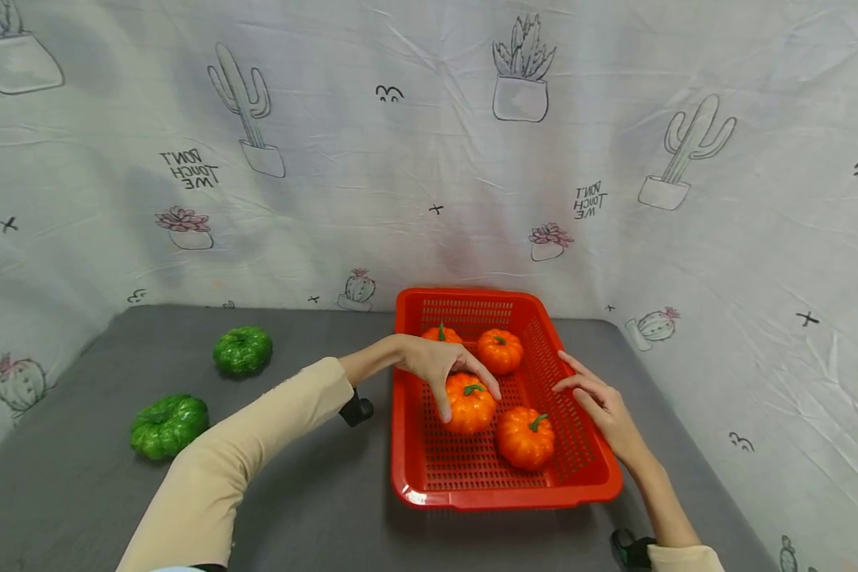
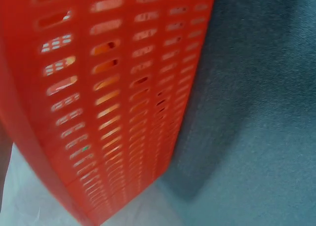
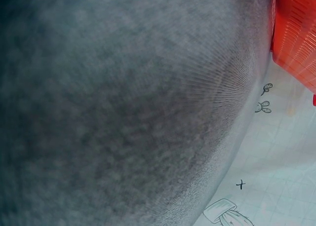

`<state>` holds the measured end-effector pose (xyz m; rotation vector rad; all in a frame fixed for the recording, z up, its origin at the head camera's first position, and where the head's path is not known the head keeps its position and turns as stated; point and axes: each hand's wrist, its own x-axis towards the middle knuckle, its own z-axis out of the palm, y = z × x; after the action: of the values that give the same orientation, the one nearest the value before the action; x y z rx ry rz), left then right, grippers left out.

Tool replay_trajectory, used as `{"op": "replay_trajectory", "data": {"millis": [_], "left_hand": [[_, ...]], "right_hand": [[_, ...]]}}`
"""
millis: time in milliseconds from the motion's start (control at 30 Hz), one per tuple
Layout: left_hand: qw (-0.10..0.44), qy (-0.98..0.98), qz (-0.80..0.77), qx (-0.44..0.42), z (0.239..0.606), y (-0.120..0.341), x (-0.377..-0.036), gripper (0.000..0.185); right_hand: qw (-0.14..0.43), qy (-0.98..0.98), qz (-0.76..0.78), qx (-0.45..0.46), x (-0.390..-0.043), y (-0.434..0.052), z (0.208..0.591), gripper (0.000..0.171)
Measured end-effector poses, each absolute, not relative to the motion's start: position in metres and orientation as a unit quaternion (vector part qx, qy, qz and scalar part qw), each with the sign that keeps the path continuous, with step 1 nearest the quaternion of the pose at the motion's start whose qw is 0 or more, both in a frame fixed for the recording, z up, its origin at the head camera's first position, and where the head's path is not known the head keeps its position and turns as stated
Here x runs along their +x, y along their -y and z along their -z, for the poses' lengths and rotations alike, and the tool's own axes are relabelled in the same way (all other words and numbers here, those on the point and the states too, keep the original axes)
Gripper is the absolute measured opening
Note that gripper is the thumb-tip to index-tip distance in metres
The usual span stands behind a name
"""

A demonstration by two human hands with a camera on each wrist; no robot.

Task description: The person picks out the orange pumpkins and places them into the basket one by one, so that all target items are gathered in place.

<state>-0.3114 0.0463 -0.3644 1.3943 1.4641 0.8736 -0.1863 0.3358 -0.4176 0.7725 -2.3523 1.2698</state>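
Note:
A red plastic basket (image 1: 508, 496) with slotted walls stands on the grey table and has several small orange pumpkins in it. My left hand (image 1: 434, 367) reaches over its left rim and grips one orange pumpkin (image 1: 469, 409), thumb on the near left side and fingers across the top and right. Close by in the basket are another pumpkin (image 1: 525, 441) at the front right and one (image 1: 500, 351) at the back. On the right rim rests my right hand (image 1: 604, 405), its fingers loosely bent over the edge. The left wrist view shows only the basket's slotted side (image 2: 113, 88) and the table.
Two green pumpkins, one nearer (image 1: 169, 427) and one farther back (image 1: 243, 350), lie on the table (image 1: 314, 492) to the left of the basket. A pale cloth (image 1: 429, 159) printed with cactus drawings hangs behind and along the sides.

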Motion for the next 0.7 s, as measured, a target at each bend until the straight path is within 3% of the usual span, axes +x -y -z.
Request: {"op": "replay_trajectory", "data": {"millis": [333, 700], "left_hand": [[0.502, -0.588, -0.304, 0.557, 0.378, -0.055, -0.304, 0.062], [0.495, -0.612, -0.234, 0.571, 0.393, -0.064, -0.301, 0.062]], "right_hand": [[0.176, 0.835, -0.446, 0.270, -0.187, -0.339, 0.418, 0.022], [0.175, 0.838, -0.443, 0.266, -0.185, -0.336, 0.418, 0.023]]}}
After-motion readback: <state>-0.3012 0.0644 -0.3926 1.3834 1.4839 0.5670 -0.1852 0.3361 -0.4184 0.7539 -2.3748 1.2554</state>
